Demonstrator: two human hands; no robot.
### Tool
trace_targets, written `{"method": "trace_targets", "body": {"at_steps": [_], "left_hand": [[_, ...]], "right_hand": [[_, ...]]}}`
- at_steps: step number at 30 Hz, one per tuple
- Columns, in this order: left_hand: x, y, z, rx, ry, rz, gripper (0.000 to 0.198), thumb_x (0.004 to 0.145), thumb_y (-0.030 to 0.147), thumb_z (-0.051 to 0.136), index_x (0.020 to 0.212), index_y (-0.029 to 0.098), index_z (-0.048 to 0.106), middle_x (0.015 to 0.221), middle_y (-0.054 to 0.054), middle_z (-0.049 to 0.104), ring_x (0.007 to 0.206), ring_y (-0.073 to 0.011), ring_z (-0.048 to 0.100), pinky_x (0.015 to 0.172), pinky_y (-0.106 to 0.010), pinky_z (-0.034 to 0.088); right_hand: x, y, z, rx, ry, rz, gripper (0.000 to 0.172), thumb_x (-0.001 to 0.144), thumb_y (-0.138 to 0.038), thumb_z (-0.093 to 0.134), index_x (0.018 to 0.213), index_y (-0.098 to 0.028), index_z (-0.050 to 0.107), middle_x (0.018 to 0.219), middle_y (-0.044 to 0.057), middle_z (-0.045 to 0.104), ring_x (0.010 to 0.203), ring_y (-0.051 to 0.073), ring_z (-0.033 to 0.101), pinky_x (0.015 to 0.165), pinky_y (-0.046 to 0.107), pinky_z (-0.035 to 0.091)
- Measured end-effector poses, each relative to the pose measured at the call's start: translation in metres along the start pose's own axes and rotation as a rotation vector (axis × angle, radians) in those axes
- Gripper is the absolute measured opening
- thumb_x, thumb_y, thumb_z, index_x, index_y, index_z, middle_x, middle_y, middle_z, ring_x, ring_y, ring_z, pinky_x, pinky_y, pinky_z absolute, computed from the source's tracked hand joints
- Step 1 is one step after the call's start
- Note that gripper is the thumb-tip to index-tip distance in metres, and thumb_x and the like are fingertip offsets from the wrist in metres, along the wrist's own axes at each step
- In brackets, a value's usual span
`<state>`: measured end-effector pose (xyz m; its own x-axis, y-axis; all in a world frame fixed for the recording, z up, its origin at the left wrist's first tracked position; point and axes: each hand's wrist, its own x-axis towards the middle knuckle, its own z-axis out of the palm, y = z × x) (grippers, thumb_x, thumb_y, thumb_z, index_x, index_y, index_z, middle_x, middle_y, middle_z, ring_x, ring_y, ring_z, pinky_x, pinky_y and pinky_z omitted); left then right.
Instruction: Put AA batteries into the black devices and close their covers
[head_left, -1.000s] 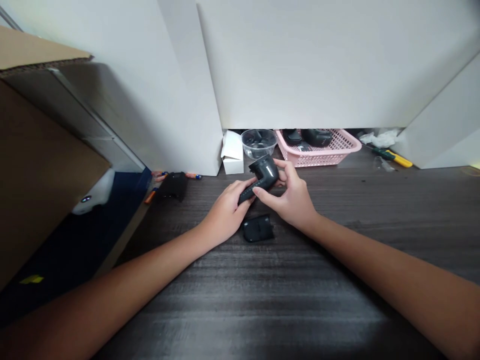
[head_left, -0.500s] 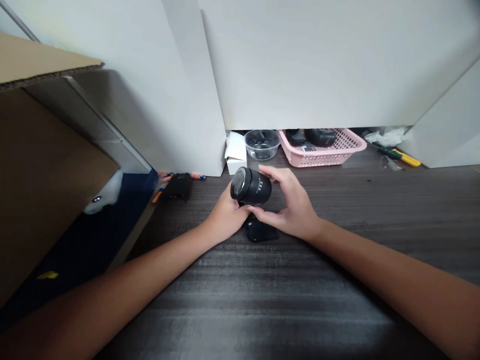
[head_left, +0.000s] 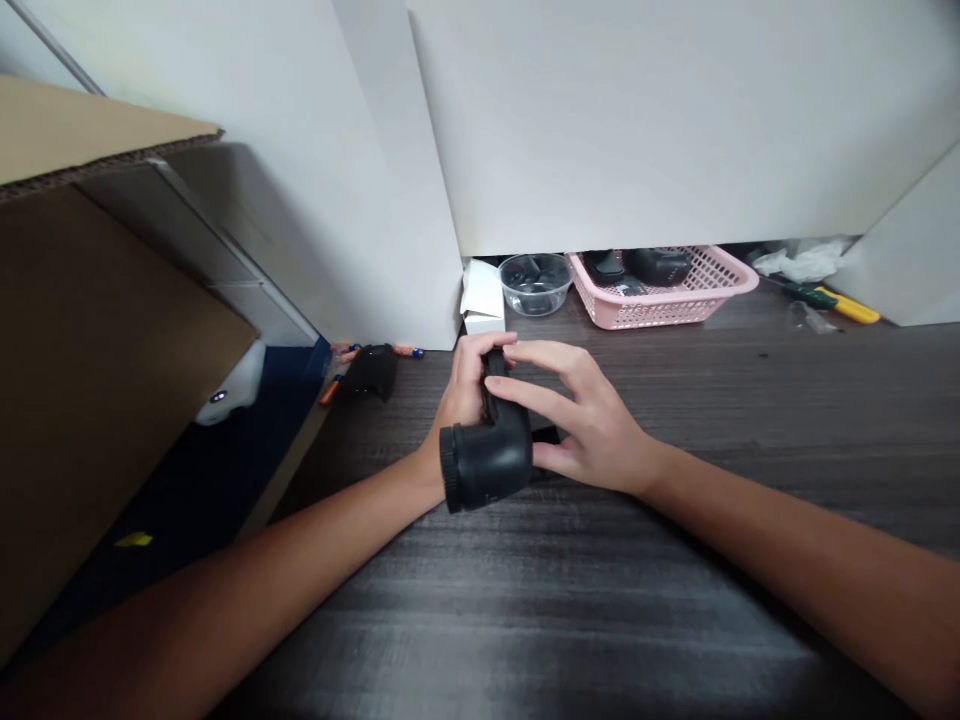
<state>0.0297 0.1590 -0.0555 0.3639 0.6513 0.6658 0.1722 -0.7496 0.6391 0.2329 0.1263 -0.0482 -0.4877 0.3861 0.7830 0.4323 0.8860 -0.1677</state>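
I have a matte black hair dryer (head_left: 487, 462) gripped in the left hand (head_left: 461, 405), held up over the surface (head_left: 600, 600), left of centre and nearer the far edge. Its round, ribbed barrel end faces me beside the left wrist, and the slim handle runs away from me. The left fingers (head_left: 469, 365) are closed around the handle. The right hand (head_left: 589, 420) sits against the dryer, its fingers (head_left: 536, 398) lightly curled across the handle and its thumb against the barrel. A black plastic piece (head_left: 546, 436) shows just under the right hand. Along the far edge I can see a clear plastic bowl (head_left: 534, 285), a white box (head_left: 481, 297), a pink plastic basket (head_left: 720, 285) holding black parts (head_left: 656, 266), and a yellow-handled screwdriver (head_left: 844, 304).
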Motion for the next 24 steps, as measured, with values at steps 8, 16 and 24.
{"method": "trace_targets", "body": {"at_steps": [8,16,24], "left_hand": [[-0.002,0.011,-0.001,-0.208,-0.062,-0.193,0.061,0.091,0.032,0.079,0.145,0.034,0.049,0.123,-0.004,0.067,0.116,-0.0287,0.069,0.098,-0.043,0.059],[0.005,0.013,-0.005,-0.063,-0.026,-0.093,0.055,0.099,0.039,0.067,0.152,0.032,0.053,0.149,-0.008,0.058,0.139,-0.0303,0.057,0.123,-0.050,0.043],[0.006,0.004,-0.005,-0.117,-0.108,-0.185,0.049,0.094,0.042,0.072,0.141,0.031,0.063,0.141,-0.009,0.063,0.135,-0.0337,0.059,0.118,-0.051,0.048]], "right_hand": [[0.002,-0.005,-0.003,-0.005,0.007,-0.063,0.064,0.101,-0.029,0.069,0.159,-0.031,0.044,0.160,0.015,0.051,0.152,0.033,0.049,0.120,0.056,0.049],[0.002,-0.006,0.000,0.051,0.021,-0.068,0.052,0.101,-0.027,0.066,0.150,-0.027,0.047,0.159,0.016,0.054,0.151,0.032,0.051,0.118,0.055,0.051],[0.002,-0.004,-0.001,0.100,0.004,0.049,0.068,0.095,-0.035,0.077,0.154,-0.032,0.043,0.162,0.013,0.053,0.153,0.033,0.049,0.122,0.057,0.046]]}}
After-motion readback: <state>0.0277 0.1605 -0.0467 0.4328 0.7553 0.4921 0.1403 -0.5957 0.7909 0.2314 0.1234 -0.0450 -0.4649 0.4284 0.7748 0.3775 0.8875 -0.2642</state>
